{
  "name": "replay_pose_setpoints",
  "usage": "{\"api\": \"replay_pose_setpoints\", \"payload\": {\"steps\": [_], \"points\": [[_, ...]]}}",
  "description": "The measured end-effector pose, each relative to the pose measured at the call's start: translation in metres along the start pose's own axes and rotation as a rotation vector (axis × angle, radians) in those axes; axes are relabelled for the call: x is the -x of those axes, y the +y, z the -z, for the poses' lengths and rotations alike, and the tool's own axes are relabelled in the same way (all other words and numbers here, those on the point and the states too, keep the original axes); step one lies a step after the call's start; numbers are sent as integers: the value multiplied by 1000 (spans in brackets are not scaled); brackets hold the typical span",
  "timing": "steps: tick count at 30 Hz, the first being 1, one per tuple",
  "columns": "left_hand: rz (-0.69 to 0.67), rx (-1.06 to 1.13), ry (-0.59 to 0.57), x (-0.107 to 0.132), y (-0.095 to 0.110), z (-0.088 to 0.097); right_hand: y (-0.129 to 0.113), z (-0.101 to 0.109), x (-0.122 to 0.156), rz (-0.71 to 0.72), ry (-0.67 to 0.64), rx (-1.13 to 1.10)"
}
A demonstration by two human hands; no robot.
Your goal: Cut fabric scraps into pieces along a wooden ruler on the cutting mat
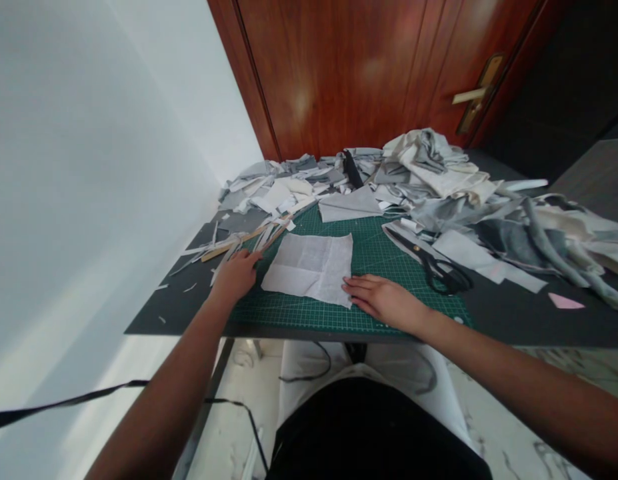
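A creased white cloth piece (311, 267), roughly square, lies on the green cutting mat (373, 250). My right hand (381, 300) rests open and flat, its fingertips on the cloth's lower right edge. To the left of the cloth, my left hand (237, 275) is closed on the near end of a thin wooden ruler (275, 235); part of that end is hidden under the fingers. Narrow pale strips and another flat wooden stick (216, 251) lie just beyond this hand. Right of the mat's middle are black-handled scissors (433, 263), partly on a pale fabric scrap.
Heaped grey and white fabric scraps (309, 180) run along the back of the dark table (163, 313). A taller cloth pile (429, 160) stands at the back right. Grey cloth (513, 230) spreads down the right side, near a pink scrap (566, 301). A white wall borders the left.
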State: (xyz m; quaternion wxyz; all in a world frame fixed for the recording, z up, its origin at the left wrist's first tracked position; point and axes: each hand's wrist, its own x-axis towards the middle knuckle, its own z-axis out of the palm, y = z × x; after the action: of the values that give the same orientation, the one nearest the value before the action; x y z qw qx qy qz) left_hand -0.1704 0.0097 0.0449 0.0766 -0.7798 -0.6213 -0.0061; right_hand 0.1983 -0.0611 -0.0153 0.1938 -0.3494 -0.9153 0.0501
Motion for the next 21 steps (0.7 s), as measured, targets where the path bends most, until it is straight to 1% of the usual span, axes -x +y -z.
{"api": "replay_pose_setpoints", "payload": {"steps": [1,3,5,7,9,10,11,12,14,16,18,19,21], "points": [[22,-22,1,1,-7,-4,-1,5,6,0,3,12],[56,-47,3,4,-14,-10,-4,16,18,-14,-2,49],[72,-57,-6,6,-14,-12,-9,24,31,-49,-3,94],[69,-64,-13,9,-5,-10,-12,29,44,-79,14,132],[43,-49,16,13,10,-5,-14,30,55,-82,44,156],[4,-18,33,16,21,-1,-14,29,60,-75,62,164],[-61,38,41,19,33,3,-15,29,63,-64,80,169],[-154,121,28,23,46,6,-16,28,65,-51,93,166],[-387,317,-81,31,75,12,-19,27,66,-31,118,129],[-576,424,-194,38,102,15,-23,27,63,-53,145,43],[-653,434,-220,43,123,16,-26,26,61,-141,170,-50],[-665,424,-213,45,129,15,-26,25,60,-200,177,-87],[-662,409,-185,45,135,15,-25,25,61,-305,186,-142]]}}
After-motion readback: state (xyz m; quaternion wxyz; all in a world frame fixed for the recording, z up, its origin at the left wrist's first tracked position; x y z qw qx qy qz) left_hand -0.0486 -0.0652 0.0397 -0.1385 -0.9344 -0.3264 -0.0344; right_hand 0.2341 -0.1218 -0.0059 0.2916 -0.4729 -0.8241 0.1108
